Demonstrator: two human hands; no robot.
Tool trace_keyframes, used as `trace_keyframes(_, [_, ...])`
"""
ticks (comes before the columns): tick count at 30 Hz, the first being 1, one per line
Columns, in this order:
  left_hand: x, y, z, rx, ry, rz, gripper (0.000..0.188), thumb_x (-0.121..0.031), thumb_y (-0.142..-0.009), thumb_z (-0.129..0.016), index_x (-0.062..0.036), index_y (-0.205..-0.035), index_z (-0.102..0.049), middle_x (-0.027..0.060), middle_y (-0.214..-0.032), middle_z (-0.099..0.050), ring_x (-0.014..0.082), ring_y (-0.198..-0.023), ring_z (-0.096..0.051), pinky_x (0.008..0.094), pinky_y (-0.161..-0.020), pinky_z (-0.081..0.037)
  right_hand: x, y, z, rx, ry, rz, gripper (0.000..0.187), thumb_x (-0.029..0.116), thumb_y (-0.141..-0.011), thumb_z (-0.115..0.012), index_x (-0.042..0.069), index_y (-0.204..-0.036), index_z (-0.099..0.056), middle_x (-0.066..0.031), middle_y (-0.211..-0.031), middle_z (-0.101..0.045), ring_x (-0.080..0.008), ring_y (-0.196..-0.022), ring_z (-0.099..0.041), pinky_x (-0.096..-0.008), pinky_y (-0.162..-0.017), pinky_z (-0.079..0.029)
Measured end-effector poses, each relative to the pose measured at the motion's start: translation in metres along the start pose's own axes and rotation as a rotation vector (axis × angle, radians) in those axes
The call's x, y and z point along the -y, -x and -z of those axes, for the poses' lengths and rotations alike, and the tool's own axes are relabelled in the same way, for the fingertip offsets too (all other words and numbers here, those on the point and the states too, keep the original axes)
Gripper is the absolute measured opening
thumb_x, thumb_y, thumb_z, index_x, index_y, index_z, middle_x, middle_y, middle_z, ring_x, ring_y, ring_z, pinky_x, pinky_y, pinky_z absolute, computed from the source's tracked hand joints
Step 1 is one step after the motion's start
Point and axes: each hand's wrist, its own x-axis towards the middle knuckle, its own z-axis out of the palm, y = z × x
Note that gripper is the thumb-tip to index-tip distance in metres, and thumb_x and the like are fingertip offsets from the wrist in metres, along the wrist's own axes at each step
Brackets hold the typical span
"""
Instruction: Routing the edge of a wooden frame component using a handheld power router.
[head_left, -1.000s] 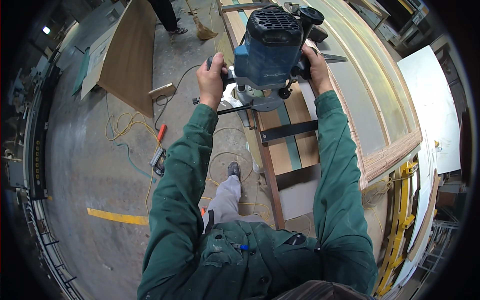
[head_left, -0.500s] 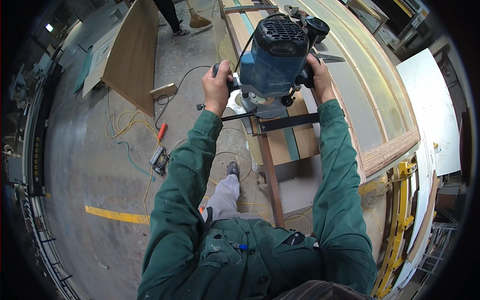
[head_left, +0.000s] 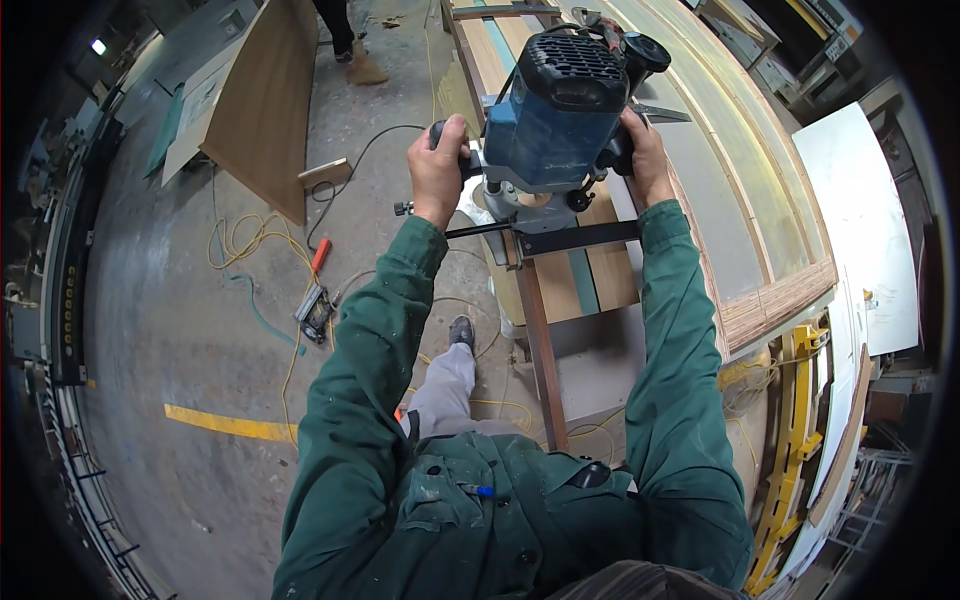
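A blue and black plunge router (head_left: 553,140) stands upright on a long workpiece (head_left: 608,268) of wooden strips with a teal stripe. My left hand (head_left: 437,175) is wrapped round the router's left handle. On its other side, my right hand (head_left: 645,160) grips the right handle, mostly hidden behind it. A dark flat bar (head_left: 583,238) crosses the strips just on the near side of the router base. Thin guide rods (head_left: 475,231) stick out to the left. The cutter is hidden.
A dark wooden rail (head_left: 540,350) runs toward me. To the right lies a large framed panel (head_left: 745,190). On the floor are a yellow cord (head_left: 250,250) and a red-handled tool (head_left: 316,300). A big wooden board (head_left: 262,105) stands at left; beyond it, a person's leg and a broom (head_left: 365,68).
The router and both my hands have shifted slightly to the right in the picture, with both grips kept. In the background the broom has swung left and nearer, in front of the person's foot.
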Motion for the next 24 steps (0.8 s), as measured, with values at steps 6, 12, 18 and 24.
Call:
trace_keyframes(6, [0.003, -0.001, 0.001, 0.016, 0.008, -0.01, 0.036, -0.033, -0.091, -0.064, -0.005, -0.07, -0.057, -0.0017, -0.063, -0.055, 0.0077, -0.06, -0.049, 0.0255, -0.059, -0.041, -0.005, 0.0, 0.001, -0.023, -0.002, 0.006, 0.045, 0.052, -0.087, -0.063, 0.008, -0.078, -0.062, 0.0009, -0.069, -0.056, -0.0077, -0.058, -0.051, -0.0223, -0.052, -0.04])
trace_keyframes(12, [0.004, -0.005, 0.0, 0.041, 0.003, -0.012, 0.036, -0.034, -0.09, -0.065, -0.0047, -0.071, -0.059, -0.0015, -0.063, -0.056, 0.0075, -0.06, -0.05, 0.0253, -0.059, -0.041, -0.001, 0.004, -0.001, -0.053, -0.051, -0.009, 0.044, 0.051, -0.087, -0.063, 0.007, -0.083, -0.064, 0.0012, -0.071, -0.056, -0.0077, -0.061, -0.051, -0.022, -0.054, -0.04])
trace_keyframes(18, [0.005, -0.018, 0.012, 0.113, 0.044, 0.028, 0.035, -0.034, -0.09, -0.064, -0.0053, -0.071, -0.06, -0.0012, -0.064, -0.056, 0.0079, -0.06, -0.05, 0.0251, -0.059, -0.041, -0.002, 0.017, -0.01, -0.096, -0.054, 0.066, 0.041, 0.048, -0.087, -0.066, 0.008, -0.086, -0.065, -0.0005, -0.076, -0.059, -0.0086, -0.062, -0.054, -0.0229, -0.054, -0.043])
trace_keyframes(24, [0.0, -0.025, 0.012, 0.166, 0.092, 0.088, 0.034, -0.034, -0.09, -0.064, -0.0055, -0.072, -0.06, 0.0001, -0.066, -0.057, 0.0087, -0.062, -0.051, 0.0249, -0.061, -0.041, 0.004, 0.028, -0.013, -0.166, 0.005, -0.001, 0.043, 0.049, -0.086, -0.066, 0.006, -0.086, -0.064, -0.002, -0.073, -0.059, -0.0105, -0.058, -0.056, -0.024, -0.045, -0.046])
